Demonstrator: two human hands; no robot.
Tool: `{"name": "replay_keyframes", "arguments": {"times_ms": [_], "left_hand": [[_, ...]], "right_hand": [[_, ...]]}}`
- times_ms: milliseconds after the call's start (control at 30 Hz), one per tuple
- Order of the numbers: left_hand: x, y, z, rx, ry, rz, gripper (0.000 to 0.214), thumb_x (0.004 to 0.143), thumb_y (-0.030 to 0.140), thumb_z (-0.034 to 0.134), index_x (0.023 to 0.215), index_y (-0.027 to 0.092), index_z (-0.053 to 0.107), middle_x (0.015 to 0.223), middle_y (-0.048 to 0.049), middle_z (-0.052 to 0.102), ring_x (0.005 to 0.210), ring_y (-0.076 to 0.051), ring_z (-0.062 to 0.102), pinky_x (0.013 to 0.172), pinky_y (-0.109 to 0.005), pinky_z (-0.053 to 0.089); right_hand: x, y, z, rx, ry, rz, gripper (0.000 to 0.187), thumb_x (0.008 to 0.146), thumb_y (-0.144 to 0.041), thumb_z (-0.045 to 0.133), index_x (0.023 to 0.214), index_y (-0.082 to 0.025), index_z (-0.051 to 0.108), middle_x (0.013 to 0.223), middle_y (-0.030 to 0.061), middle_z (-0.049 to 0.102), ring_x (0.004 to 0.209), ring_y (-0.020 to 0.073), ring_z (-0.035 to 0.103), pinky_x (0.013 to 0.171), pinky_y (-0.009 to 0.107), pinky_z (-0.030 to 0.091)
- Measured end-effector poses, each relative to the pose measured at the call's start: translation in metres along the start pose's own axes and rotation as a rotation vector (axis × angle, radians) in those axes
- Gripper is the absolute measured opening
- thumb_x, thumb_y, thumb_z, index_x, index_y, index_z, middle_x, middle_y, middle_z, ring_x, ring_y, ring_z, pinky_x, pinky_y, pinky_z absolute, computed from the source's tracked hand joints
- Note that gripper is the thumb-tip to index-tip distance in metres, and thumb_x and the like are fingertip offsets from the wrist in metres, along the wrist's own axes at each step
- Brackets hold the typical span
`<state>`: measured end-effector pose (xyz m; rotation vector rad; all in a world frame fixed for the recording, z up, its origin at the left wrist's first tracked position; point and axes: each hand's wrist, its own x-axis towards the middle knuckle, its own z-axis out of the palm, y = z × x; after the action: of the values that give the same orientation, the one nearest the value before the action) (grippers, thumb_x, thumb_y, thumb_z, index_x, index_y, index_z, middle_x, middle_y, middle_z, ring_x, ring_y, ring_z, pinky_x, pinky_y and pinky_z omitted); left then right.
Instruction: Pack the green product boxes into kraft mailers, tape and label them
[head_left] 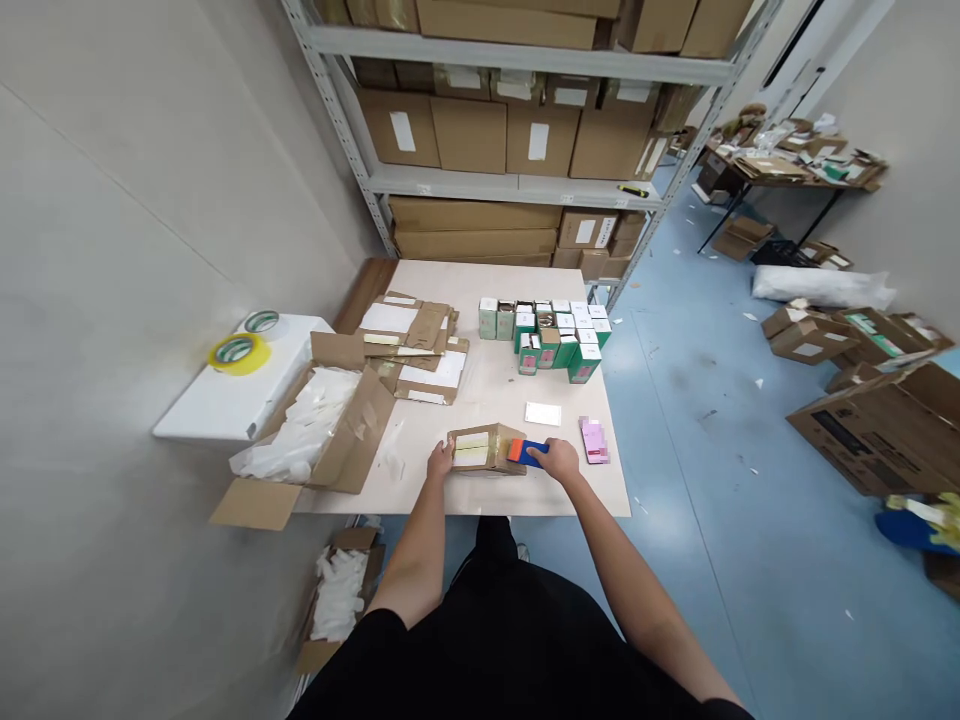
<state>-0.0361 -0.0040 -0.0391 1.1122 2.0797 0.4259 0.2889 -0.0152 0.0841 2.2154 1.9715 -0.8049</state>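
A small cardboard box with pale labels and tape on it lies near the front edge of the table. My left hand grips its left end. In my right hand is a flat blue hand tool with an orange end, its exact kind unclear. The orange end meets or overlaps the box's right side. Beyond the box lies a white card. A pink packet rests to the right of my right hand.
Green-and-white small boxes stand grouped at the back right of the table. Flattened cartons are stacked at the back left. An open carton of white packing material sits at the left. Tape rolls lie on a white surface. Shelving rises behind.
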Motion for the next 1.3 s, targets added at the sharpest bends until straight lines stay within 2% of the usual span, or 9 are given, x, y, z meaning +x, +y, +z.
{"name": "replay_keyframes", "arguments": {"times_ms": [133,233,400,600,767,967,1067,1167,1300], "left_hand": [[0.002,0.004,-0.03,-0.065,0.047,-0.004,0.065,0.099,0.057,0.051,0.146,0.013,0.055,0.147,-0.0183,0.061,0.14,-0.031,0.055,0.114,-0.039,0.042],[-0.002,0.011,-0.042,-0.125,0.035,0.078,0.054,0.101,0.053,0.049,0.139,0.017,0.063,0.143,-0.0129,0.065,0.136,-0.026,0.058,0.113,-0.033,0.043],[-0.018,0.02,-0.042,-0.211,-0.068,0.167,0.057,0.093,0.059,0.063,0.132,0.018,0.069,0.13,-0.0127,0.073,0.126,-0.031,0.065,0.108,-0.038,0.047],[-0.034,0.012,-0.037,-0.286,0.003,0.099,0.049,0.101,0.051,0.052,0.134,0.019,0.067,0.133,-0.0116,0.072,0.124,-0.026,0.067,0.105,-0.034,0.048],[-0.042,0.019,-0.012,-0.257,0.003,0.083,0.046,0.101,0.048,0.052,0.131,0.017,0.069,0.131,-0.014,0.073,0.124,-0.028,0.067,0.105,-0.037,0.048],[-0.044,0.027,0.003,-0.203,0.0,0.096,0.049,0.101,0.053,0.048,0.129,0.018,0.068,0.132,-0.0155,0.071,0.127,-0.03,0.064,0.106,-0.039,0.047],[-0.042,0.025,0.002,-0.171,-0.002,0.094,0.051,0.1,0.057,0.047,0.129,0.02,0.068,0.129,-0.0138,0.073,0.124,-0.03,0.065,0.104,-0.037,0.047],[-0.037,0.022,0.003,-0.145,0.005,0.104,0.053,0.099,0.061,0.047,0.129,0.022,0.068,0.129,-0.0132,0.073,0.123,-0.03,0.066,0.103,-0.037,0.048],[-0.033,0.02,0.003,-0.137,-0.012,0.099,0.055,0.099,0.06,0.048,0.132,0.021,0.067,0.13,-0.0146,0.073,0.125,-0.031,0.065,0.104,-0.036,0.047]], "right_hand": [[-0.004,-0.042,0.0,-0.003,0.017,-0.062,0.048,0.097,-0.062,0.055,0.102,-0.018,0.075,0.103,0.0155,0.077,0.1,0.0269,0.072,0.078,0.03,0.048],[-0.005,-0.07,0.001,0.001,-0.004,-0.09,0.048,0.097,-0.061,0.056,0.105,-0.017,0.075,0.106,0.0171,0.076,0.103,0.0288,0.072,0.081,0.031,0.05],[-0.004,-0.121,0.006,-0.016,-0.018,-0.131,0.051,0.096,-0.061,0.057,0.111,-0.016,0.075,0.112,0.0189,0.076,0.106,0.0298,0.072,0.083,0.032,0.052],[0.007,-0.152,-0.002,-0.044,-0.097,-0.174,0.057,0.091,-0.063,0.064,0.115,-0.013,0.075,0.115,0.0201,0.076,0.105,0.0297,0.074,0.081,0.031,0.054],[0.025,-0.127,-0.022,-0.107,-0.122,-0.212,0.061,0.081,-0.066,0.074,0.112,-0.014,0.076,0.114,0.0196,0.076,0.105,0.0297,0.074,0.08,0.029,0.053],[0.039,-0.033,-0.049,-0.199,-0.032,-0.13,0.052,0.085,-0.066,0.069,0.099,-0.016,0.077,0.108,0.017,0.077,0.101,0.028,0.073,0.075,0.027,0.05],[0.041,-0.002,-0.06,-0.231,-0.037,-0.1,0.051,0.086,-0.065,0.069,0.099,-0.016,0.077,0.107,0.0167,0.077,0.1,0.0276,0.073,0.074,0.028,0.049],[0.04,0.0,-0.061,-0.262,-0.038,-0.105,0.05,0.088,-0.062,0.069,0.104,-0.015,0.076,0.109,0.0175,0.076,0.101,0.0285,0.073,0.075,0.028,0.049],[0.039,-0.021,-0.035,-0.294,-0.022,-0.12,0.048,0.091,-0.057,0.067,0.11,-0.014,0.075,0.111,0.0179,0.076,0.106,0.0292,0.072,0.08,0.029,0.049]]}}
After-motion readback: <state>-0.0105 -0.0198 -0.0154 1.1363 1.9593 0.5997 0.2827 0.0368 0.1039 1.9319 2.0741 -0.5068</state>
